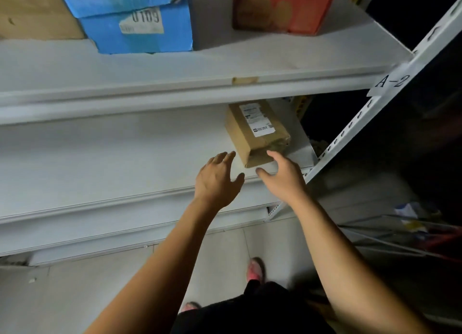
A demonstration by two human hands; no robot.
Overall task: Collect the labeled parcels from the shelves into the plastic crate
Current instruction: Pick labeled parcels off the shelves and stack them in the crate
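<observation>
I see the small brown cardboard parcel with a white printed label point(257, 131) lying on the white metal shelf point(125, 146), near its right end. My left hand point(217, 178) hovers just beside the parcel's near corner, fingers spread wide and holding nothing. My right hand point(282, 176) is spread too, fingertips at the parcel's near end, though I cannot tell if they touch

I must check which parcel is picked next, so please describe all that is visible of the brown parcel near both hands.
The brown cardboard parcel is a small closed oblong box with a white printed label on top and crumpled tape at its near end. It lies flat, slightly askew, near the right end of the white shelf. The right hand seems to touch its near end with its fingers; the left hand hovers open beside its left corner, apart.
</observation>
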